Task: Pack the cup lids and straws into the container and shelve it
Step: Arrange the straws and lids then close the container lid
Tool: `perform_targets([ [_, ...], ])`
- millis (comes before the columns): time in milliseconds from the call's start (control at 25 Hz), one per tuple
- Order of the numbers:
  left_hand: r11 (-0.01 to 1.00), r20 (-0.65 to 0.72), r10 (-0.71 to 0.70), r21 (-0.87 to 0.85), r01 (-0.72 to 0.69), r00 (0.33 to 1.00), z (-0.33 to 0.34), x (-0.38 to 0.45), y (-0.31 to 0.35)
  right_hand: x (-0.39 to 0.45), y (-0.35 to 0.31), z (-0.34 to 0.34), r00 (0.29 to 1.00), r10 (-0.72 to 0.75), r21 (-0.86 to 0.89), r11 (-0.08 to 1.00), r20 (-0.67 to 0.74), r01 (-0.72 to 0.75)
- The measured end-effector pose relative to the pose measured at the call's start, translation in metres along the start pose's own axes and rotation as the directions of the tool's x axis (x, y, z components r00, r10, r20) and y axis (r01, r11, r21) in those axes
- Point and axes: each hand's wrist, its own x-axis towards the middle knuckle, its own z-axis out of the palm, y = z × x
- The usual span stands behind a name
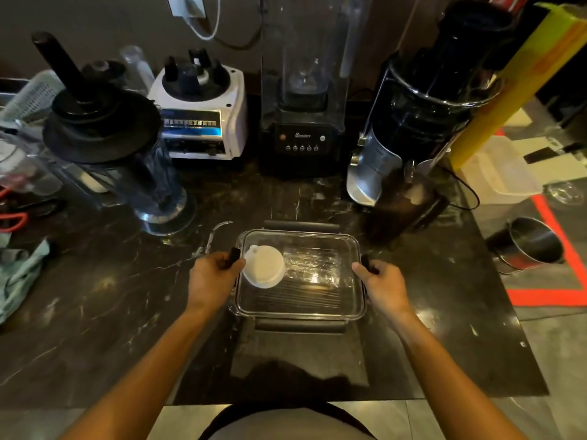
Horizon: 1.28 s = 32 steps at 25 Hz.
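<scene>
Readable writing first: the black blender base (301, 138) w/ clear sound cover at back centre says "Blenders" in white on its panel, above 5 small round buttons in a row, plus 1 knob each side. The white blender base (203, 115) to its left has a blue/silver label strip w/ characters, too blurred to read. No other legible text.

Counts: 1 clear container (300, 274), rectangular, lid on, sitting on the dark marble surface (111, 312) near the front edge. 4 dark latch flaps: far and near ones stick out flat, unlatched; the side ones are under the hands. Inside, thru the lid: 1 white round cup lid (maybe a stack, can't tell) (263, 266) at the left end, and a bundle of clear-wrapped straws (313, 268) beside it to the right; straw count not readable.

Hands: 2, bare. Left hand (212, 279) grips the container's left side, thumb pressed over the left latch. Right hand (382, 285) grips the right side, fingers curled round the right latch.

Other items: 1 blender jug (127, 160) w/ black lid and tamper at left; 1 black/silver juicer (413, 122) at right; 1 steel bucket (530, 246) on the floor, right; 1 teal cloth (19, 274) far left; red-handled scissors (12, 220) at left edge.
</scene>
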Motion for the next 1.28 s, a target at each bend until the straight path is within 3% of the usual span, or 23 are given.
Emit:
perform_targets([
  [240, 0.999, -0.014, -0.021, -0.042, 0.021, 1.000, -0.008, 0.011, 0.001, 0.005, -0.001, 0.004, 1.000, -0.016, 0.037, 0.999, -0.006, 0.016],
  [320, 0.973, 0.042, -0.115, -0.199, 0.121, 0.992, -0.010, 0.012, -0.002, 0.006, 0.003, 0.005, 1.000, -0.001, 0.062, 0.998, 0.000, 0.001],
  [440, 0.846, 0.190, -0.242, -0.439, 0.303, 0.952, -0.016, 0.015, -0.006, 0.007, 0.003, 0.005, 0.999, 0.025, 0.118, 0.993, 0.028, -0.029],
  [720, 0.843, 0.312, -0.225, -0.414, 0.345, 0.923, -0.024, 0.022, -0.006, 0.005, 0.000, 0.003, 0.995, 0.066, 0.221, 0.972, 0.071, -0.080],
  [880, 0.834, 0.352, -0.227, -0.411, 0.368, 0.908, -0.027, 0.021, -0.008, 0.004, -0.007, 0.003, 0.997, 0.068, 0.180, 0.981, 0.041, -0.075],
  [1040, 0.884, 0.313, -0.156, -0.379, 0.274, 0.937, -0.025, 0.015, -0.015, 0.008, 0.001, 0.002, 0.999, 0.014, 0.078, 0.997, -0.038, -0.011],
  [1280, 0.868, 0.198, -0.226, -0.404, 0.289, 0.954, -0.017, 0.018, -0.021, 0.009, -0.007, 0.004, 1.000, 0.009, 0.124, 0.992, 0.025, -0.012],
])
